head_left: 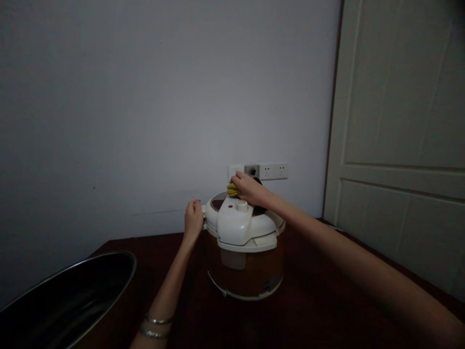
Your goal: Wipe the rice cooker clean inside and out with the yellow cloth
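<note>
A white-lidded brown electric pressure cooker (245,261) stands on a dark wooden table (312,310) against the wall. My left hand (193,220) grips the side handle at the left edge of the cooker's lid (236,225), fingers curled round it. My right hand (249,188) is closed on a yellow cloth (232,190) and presses it on the top rear of the lid. Two bracelets (156,325) circle my left wrist.
A large dark metal basin (69,300) sits at the table's left front. White wall sockets (271,171) are on the wall just behind the cooker. A pale door (399,145) fills the right side.
</note>
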Demonstrator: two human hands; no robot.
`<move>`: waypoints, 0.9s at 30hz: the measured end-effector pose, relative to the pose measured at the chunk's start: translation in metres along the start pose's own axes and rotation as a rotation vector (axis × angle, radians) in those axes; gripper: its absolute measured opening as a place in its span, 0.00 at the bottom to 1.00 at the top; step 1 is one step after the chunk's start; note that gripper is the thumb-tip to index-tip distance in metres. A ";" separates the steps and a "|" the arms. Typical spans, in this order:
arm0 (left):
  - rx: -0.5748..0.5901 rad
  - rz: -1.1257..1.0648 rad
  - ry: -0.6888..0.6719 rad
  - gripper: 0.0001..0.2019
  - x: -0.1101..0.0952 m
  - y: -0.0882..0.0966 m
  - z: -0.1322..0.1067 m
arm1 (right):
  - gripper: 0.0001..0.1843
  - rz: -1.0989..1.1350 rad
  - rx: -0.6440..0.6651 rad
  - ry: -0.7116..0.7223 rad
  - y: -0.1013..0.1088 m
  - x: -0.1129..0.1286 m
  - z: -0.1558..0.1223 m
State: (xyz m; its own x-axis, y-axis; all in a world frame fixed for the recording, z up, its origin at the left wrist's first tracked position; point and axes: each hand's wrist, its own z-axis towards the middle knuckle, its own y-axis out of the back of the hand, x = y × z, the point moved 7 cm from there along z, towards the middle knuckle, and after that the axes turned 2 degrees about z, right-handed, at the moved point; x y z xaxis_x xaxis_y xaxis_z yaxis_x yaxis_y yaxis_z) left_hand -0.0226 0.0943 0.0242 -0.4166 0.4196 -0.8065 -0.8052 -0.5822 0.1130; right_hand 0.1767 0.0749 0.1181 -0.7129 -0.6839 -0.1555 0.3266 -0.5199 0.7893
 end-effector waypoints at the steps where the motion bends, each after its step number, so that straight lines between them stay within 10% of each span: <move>1: -0.003 0.001 0.003 0.10 0.001 0.001 0.000 | 0.17 0.032 0.019 0.016 0.000 0.000 0.001; 7: -0.021 -0.006 0.014 0.09 0.004 0.004 -0.001 | 0.20 0.293 0.063 -0.021 0.011 -0.018 -0.002; 14: -0.008 -0.031 0.018 0.08 0.004 0.000 0.000 | 0.24 0.570 -0.349 -0.470 0.033 -0.080 -0.054; 27: -0.015 -0.019 0.004 0.10 0.004 0.000 -0.002 | 0.10 0.178 -0.184 -0.265 0.028 -0.021 -0.078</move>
State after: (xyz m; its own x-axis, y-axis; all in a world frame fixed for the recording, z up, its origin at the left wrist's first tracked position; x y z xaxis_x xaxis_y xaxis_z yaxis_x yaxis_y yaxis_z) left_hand -0.0232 0.0951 0.0198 -0.3996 0.4278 -0.8107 -0.8066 -0.5844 0.0892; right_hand 0.2492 0.0350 0.0968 -0.7633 -0.6278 0.1528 0.5487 -0.5050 0.6662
